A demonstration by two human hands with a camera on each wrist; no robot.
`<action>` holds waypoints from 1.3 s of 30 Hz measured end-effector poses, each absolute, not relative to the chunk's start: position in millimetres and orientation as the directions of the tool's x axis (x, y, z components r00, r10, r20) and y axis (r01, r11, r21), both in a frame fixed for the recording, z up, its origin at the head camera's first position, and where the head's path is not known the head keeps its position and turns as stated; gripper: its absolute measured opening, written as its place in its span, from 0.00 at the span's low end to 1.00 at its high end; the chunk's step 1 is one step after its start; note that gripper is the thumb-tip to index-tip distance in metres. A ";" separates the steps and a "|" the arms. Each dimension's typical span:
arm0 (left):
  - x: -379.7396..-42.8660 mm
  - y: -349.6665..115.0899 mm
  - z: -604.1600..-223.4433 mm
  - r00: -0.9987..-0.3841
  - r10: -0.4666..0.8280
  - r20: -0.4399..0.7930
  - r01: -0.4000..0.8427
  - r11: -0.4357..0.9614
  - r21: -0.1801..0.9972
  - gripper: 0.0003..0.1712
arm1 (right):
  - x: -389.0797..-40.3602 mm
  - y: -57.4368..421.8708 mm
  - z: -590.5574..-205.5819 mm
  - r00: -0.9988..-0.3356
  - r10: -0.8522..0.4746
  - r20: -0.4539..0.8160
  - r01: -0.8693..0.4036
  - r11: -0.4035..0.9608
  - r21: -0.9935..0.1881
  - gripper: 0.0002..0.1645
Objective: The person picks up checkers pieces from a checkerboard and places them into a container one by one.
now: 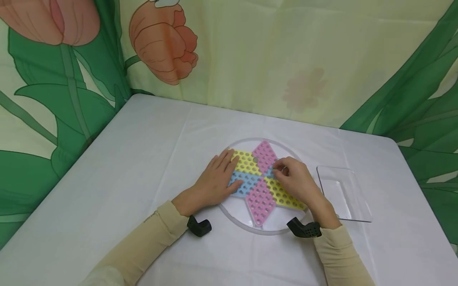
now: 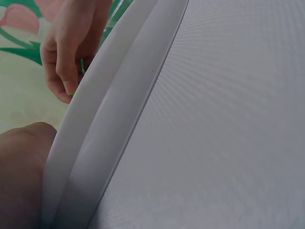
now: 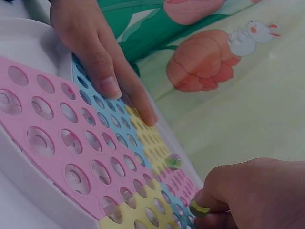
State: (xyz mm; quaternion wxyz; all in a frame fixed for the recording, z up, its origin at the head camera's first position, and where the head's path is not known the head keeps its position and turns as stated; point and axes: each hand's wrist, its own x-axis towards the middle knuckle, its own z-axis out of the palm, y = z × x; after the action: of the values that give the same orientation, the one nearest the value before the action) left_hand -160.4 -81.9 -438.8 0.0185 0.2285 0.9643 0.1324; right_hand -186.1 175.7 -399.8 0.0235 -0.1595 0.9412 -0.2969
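Note:
A round white Chinese checkers board (image 1: pixel 234 220) carries a star of pink, yellow and blue sections full of holes. On its left side rests my left hand (image 1: pixel 214 180), fingers straight and spread over the yellow and blue sections. My right hand (image 1: pixel 297 178) is over the board's right side, by a blue section. In the right wrist view, thumb and finger of that right hand (image 3: pixel 262 191) pinch a green-and-yellow glass marble (image 3: pixel 199 208). Another clear greenish marble (image 3: pixel 174 161) sits near the border of the yellow and pink sections. The left wrist view shows mostly the board's outer rim (image 2: pixel 109 109).
To the right of the board lies a clear plastic tray or lid (image 1: pixel 363 212), close to my right forearm. A white cloth covers the table (image 1: pixel 143 135). Behind it hangs a flower-printed curtain (image 1: pixel 247 59).

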 end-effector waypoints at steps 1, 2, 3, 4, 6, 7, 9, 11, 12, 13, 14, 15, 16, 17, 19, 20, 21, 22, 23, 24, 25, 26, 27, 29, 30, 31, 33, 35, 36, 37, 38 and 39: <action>-160.4 -81.7 -438.8 -0.895 0.446 0.027 0.437 0.860 0.262 0.45 | -186.2 175.9 -400.0 -0.948 -0.314 0.051 -0.286 0.773 -0.566 0.10; -160.6 -81.5 -438.7 -0.894 0.446 0.026 0.437 0.861 0.261 0.45 | -186.2 176.0 -400.2 -0.948 -0.314 0.051 -0.287 0.774 -0.565 0.10; -160.7 -81.5 -438.7 -0.895 0.446 0.026 0.437 0.861 0.262 0.45 | -186.2 176.1 -400.3 -0.948 -0.315 0.053 -0.289 0.774 -0.564 0.10; -160.7 -81.5 -438.8 -0.895 0.446 0.029 0.438 0.861 0.260 0.45 | -186.1 176.1 -400.3 -0.947 -0.316 0.056 -0.291 0.773 -0.564 0.10; -160.8 -81.8 -439.2 -0.894 0.446 0.035 0.439 0.860 0.261 0.44 | -186.0 176.1 -400.6 -0.946 -0.318 0.061 -0.296 0.772 -0.563 0.10; -160.8 -82.0 -439.5 -0.894 0.446 0.037 0.440 0.860 0.259 0.44 | -186.0 176.0 -400.6 -0.946 -0.319 0.062 -0.297 0.771 -0.563 0.10; -161.0 -82.3 -439.7 -0.895 0.446 0.033 0.438 0.861 0.258 0.44 | -185.9 175.7 -400.8 -0.946 -0.319 0.063 -0.298 0.772 -0.562 0.10; -161.1 -81.8 -439.2 -0.894 0.446 0.034 0.439 0.860 0.261 0.44 | -185.9 176.1 -400.6 -0.946 -0.317 0.063 -0.296 0.773 -0.562 0.10; -161.2 -81.6 -438.8 -0.894 0.447 0.033 0.439 0.860 0.260 0.44 | -185.9 176.2 -400.5 -0.947 -0.316 0.063 -0.295 0.773 -0.561 0.10; -161.2 -81.3 -438.5 -0.894 0.446 0.034 0.439 0.860 0.261 0.44 | -185.8 176.3 -400.4 -0.947 -0.315 0.063 -0.294 0.774 -0.561 0.10; -161.2 -81.1 -438.1 -0.894 0.446 0.033 0.439 0.860 0.261 0.44 | -185.8 176.4 -400.3 -0.947 -0.314 0.063 -0.293 0.774 -0.561 0.10; -161.3 -81.0 -437.8 -0.894 0.446 0.034 0.439 0.859 0.262 0.44 | -185.7 176.4 -400.3 -0.948 -0.313 0.063 -0.293 0.774 -0.561 0.10; -161.2 -80.9 -437.5 -0.894 0.447 0.034 0.439 0.859 0.262 0.44 | -185.9 176.4 -400.3 -0.948 -0.312 0.063 -0.292 0.774 -0.561 0.10; -161.1 -80.9 -437.2 -0.894 0.446 0.034 0.439 0.859 0.263 0.44 | -186.0 176.4 -400.4 -0.948 -0.312 0.061 -0.291 0.775 -0.561 0.10; -160.9 -81.0 -437.0 -0.894 0.446 0.033 0.438 0.860 0.262 0.44 | -186.1 176.3 -400.3 -0.947 -0.315 0.057 -0.292 0.777 -0.558 0.09; -160.8 -81.1 -436.8 -0.895 0.445 0.030 0.437 0.861 0.260 0.44 | -186.3 176.2 -400.3 -0.947 -0.316 0.054 -0.291 0.778 -0.556 0.09; -160.5 -81.2 -436.8 -0.895 0.445 0.034 0.438 0.860 0.263 0.44 | -186.5 176.1 -400.3 -0.947 -0.317 0.050 -0.291 0.780 -0.554 0.09; -160.4 -81.3 -436.9 -0.895 0.444 0.032 0.436 0.861 0.262 0.44 | -186.6 175.9 -400.2 -0.947 -0.319 0.046 -0.291 0.782 -0.551 0.09; -160.3 -81.4 -437.1 -0.896 0.443 0.033 0.435 0.861 0.263 0.44 | -186.7 175.8 -400.1 -0.946 -0.321 0.043 -0.290 0.783 -0.550 0.09; -160.3 -81.5 -437.4 -0.897 0.442 0.032 0.434 0.862 0.261 0.44 | -186.8 175.6 -400.0 -0.946 -0.322 0.041 -0.291 0.785 -0.547 0.09; -160.3 -81.3 -437.5 -0.897 0.441 0.035 0.434 0.861 0.264 0.44 | -186.9 175.8 -400.0 -0.946 -0.321 0.040 -0.290 0.786 -0.547 0.09; -160.3 -81.0 -437.6 -0.897 0.440 0.034 0.433 0.862 0.264 0.44 | -187.0 176.0 -400.2 -0.946 -0.320 0.040 -0.289 0.786 -0.546 0.09; -160.3 -80.9 -437.9 -0.897 0.440 0.037 0.433 0.861 0.268 0.44 | -187.0 176.3 -400.2 -0.947 -0.319 0.041 -0.289 0.786 -0.546 0.09; -160.3 -80.6 -438.1 -0.899 0.438 0.031 0.429 0.862 0.270 0.44 | -187.3 176.8 -400.7 -0.947 -0.318 0.042 -0.288 0.785 -0.548 0.10; -160.3 -80.5 -438.2 -0.899 0.437 0.029 0.428 0.862 0.272 0.44 | -187.4 177.0 -400.9 -0.947 -0.318 0.044 -0.289 0.785 -0.548 0.10; -160.2 -80.4 -438.4 -0.899 0.436 0.027 0.426 0.862 0.275 0.44 | -187.4 177.1 -401.1 -0.947 -0.317 0.044 -0.289 0.785 -0.548 0.10; -160.3 -80.3 -438.8 -0.900 0.435 0.025 0.424 0.862 0.277 0.44 | -187.3 177.2 -401.3 -0.948 -0.316 0.044 -0.287 0.786 -0.548 0.10; -160.5 -80.0 -439.1 -0.901 0.433 0.019 0.421 0.864 0.276 0.44 | -187.1 177.1 -401.0 -0.948 -0.314 0.043 -0.285 0.785 -0.549 0.10; -160.6 -80.0 -439.2 -0.901 0.433 0.021 0.421 0.864 0.277 0.44 | -186.8 177.2 -400.6 -0.949 -0.313 0.044 -0.284 0.786 -0.549 0.11; -160.7 -79.8 -439.3 -0.901 0.434 0.022 0.422 0.862 0.280 0.44 | -186.5 177.4 -399.9 -0.950 -0.310 0.045 -0.283 0.785 -0.551 0.11; -160.8 -79.7 -439.3 -0.900 0.435 0.025 0.424 0.861 0.281 0.44 | -185.9 177.8 -399.0 -0.950 -0.309 0.049 -0.284 0.783 -0.553 0.11; -160.8 -79.6 -439.2 -0.900 0.436 0.021 0.424 0.862 0.279 0.44 | -185.4 178.2 -398.0 -0.950 -0.308 0.052 -0.284 0.782 -0.555 0.11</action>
State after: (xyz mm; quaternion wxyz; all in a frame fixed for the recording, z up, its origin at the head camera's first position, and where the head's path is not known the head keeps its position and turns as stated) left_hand -160.8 -79.6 -439.2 0.0217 0.2227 0.9646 0.1398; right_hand -185.4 178.2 -398.0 0.0206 -0.1569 0.9437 -0.2906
